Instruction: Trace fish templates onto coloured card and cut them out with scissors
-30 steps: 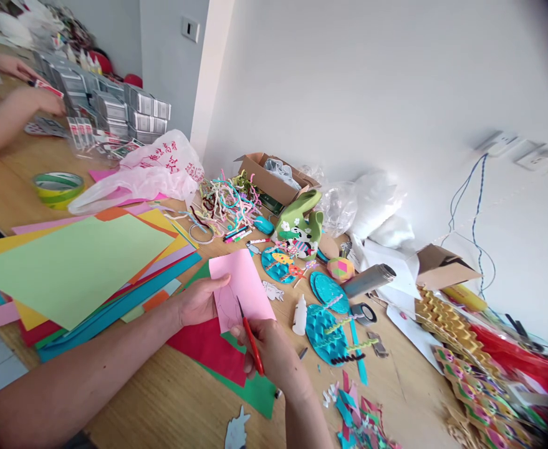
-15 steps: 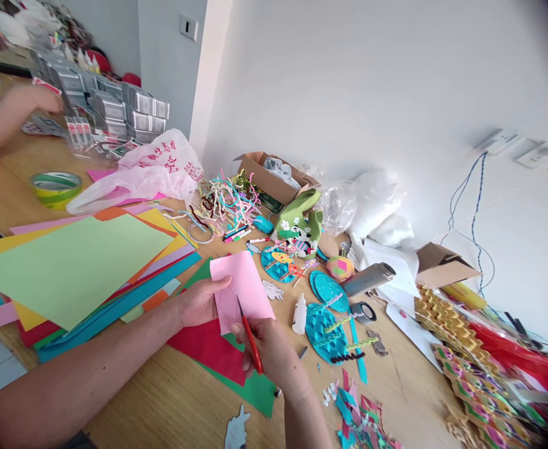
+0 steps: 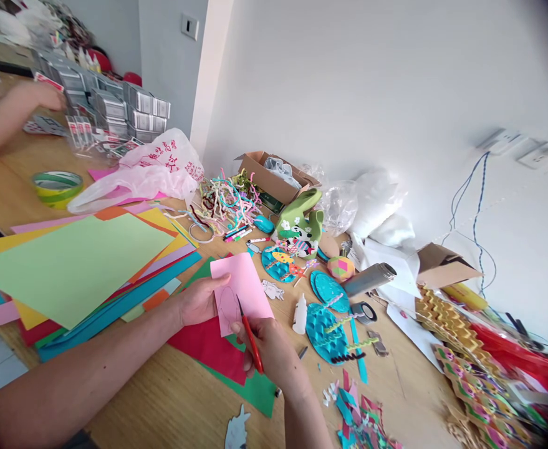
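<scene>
Fingers of the left hand (image 3: 196, 304) pinch the pink paper (image 3: 250, 285) above the red sheet (image 3: 211, 350), likely steadying it; fingers of the right hand (image 3: 274, 347) close round the red scissors (image 3: 252, 343), a blade (image 3: 240, 307) near the drawn outline (image 3: 228, 308).

Above the wooden surface (image 3: 128, 399), the left hand (image 3: 199, 303) holds a pink sheet (image 3: 250, 284) bearing a drawn outline (image 3: 228, 302) while the right hand (image 3: 271, 346) grips red-handled scissors (image 3: 252, 343) whose blades (image 3: 240, 307) lie over it, with paper scraps (image 3: 365, 418) to the right and stacked coloured paper (image 3: 77, 268) to the left.
</scene>
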Demonstrator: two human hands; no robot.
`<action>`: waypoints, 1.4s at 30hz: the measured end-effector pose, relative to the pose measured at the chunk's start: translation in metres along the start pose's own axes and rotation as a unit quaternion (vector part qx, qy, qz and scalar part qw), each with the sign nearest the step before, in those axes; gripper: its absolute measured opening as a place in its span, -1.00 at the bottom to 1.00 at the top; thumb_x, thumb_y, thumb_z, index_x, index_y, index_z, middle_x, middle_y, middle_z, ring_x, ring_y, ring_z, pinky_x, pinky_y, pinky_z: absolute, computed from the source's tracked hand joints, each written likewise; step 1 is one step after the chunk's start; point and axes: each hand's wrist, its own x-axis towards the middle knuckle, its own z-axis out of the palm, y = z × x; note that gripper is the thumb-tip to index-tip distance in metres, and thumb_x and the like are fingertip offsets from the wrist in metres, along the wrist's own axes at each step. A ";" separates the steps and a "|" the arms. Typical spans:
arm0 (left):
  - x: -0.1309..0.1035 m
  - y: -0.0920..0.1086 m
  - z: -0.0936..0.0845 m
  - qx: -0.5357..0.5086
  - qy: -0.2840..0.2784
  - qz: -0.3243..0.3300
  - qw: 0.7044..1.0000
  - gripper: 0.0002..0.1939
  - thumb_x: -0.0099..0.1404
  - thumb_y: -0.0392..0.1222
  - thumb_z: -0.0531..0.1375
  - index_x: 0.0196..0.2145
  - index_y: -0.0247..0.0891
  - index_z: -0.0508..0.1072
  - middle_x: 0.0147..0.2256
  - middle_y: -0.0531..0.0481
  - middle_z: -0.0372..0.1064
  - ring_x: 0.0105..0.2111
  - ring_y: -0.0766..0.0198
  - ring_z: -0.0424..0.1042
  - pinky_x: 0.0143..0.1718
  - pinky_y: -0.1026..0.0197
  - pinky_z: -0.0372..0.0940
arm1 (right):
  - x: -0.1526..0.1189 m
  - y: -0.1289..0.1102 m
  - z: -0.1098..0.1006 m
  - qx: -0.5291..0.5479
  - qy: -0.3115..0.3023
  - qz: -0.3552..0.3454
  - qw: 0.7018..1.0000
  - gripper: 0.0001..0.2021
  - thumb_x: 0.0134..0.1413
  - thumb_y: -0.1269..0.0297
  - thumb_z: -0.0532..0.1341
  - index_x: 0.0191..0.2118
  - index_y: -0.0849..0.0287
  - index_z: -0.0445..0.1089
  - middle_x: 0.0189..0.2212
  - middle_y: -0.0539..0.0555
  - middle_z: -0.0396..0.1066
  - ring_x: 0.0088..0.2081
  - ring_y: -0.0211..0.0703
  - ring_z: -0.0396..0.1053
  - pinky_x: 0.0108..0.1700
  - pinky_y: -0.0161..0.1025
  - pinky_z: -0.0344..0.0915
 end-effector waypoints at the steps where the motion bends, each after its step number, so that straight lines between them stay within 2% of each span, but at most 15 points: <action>1: -0.001 0.000 0.001 0.002 -0.002 -0.004 1.000 -0.78 0.30 -0.18 0.19 -0.19 -0.39 0.51 -0.26 -0.20 0.55 -0.28 0.11 0.52 -0.20 0.12 0.31 | 0.000 0.000 0.000 0.004 -0.001 -0.002 1.000 -0.45 0.11 -0.28 0.03 -0.46 0.17 0.27 -0.73 0.00 0.32 -0.68 -0.21 0.36 -0.69 -0.39 0.13; 12: -0.002 0.000 0.002 0.000 0.002 -0.006 1.000 -0.76 0.32 -0.19 0.16 -0.18 -0.42 0.52 -0.25 -0.22 0.54 -0.28 0.10 0.51 -0.19 0.10 0.30 | 0.000 -0.002 0.001 0.024 0.000 -0.002 1.000 -0.50 0.11 -0.23 0.07 -0.49 0.16 0.24 -0.76 -0.03 0.28 -0.72 -0.23 0.32 -0.72 -0.41 0.10; 24: 0.001 -0.002 -0.001 0.004 -0.013 -0.024 1.000 -0.74 0.35 -0.16 0.12 -0.16 -0.40 0.50 -0.27 -0.20 0.53 -0.31 0.15 0.49 -0.20 0.13 0.29 | 0.004 0.007 0.003 0.037 0.000 -0.012 0.999 -0.50 0.13 -0.24 0.06 -0.47 0.16 0.26 -0.75 -0.02 0.31 -0.72 -0.22 0.33 -0.74 -0.41 0.10; 42: 0.000 -0.004 0.000 0.027 -0.027 -0.028 0.999 -0.69 0.34 -0.15 0.12 -0.07 -0.40 0.48 -0.26 -0.23 0.54 -0.22 0.05 0.51 -0.16 0.09 0.31 | 0.000 0.000 0.002 0.044 0.011 -0.019 0.999 -0.53 0.12 -0.18 0.11 -0.53 0.13 0.20 -0.78 -0.06 0.27 -0.74 -0.25 0.30 -0.74 -0.43 0.10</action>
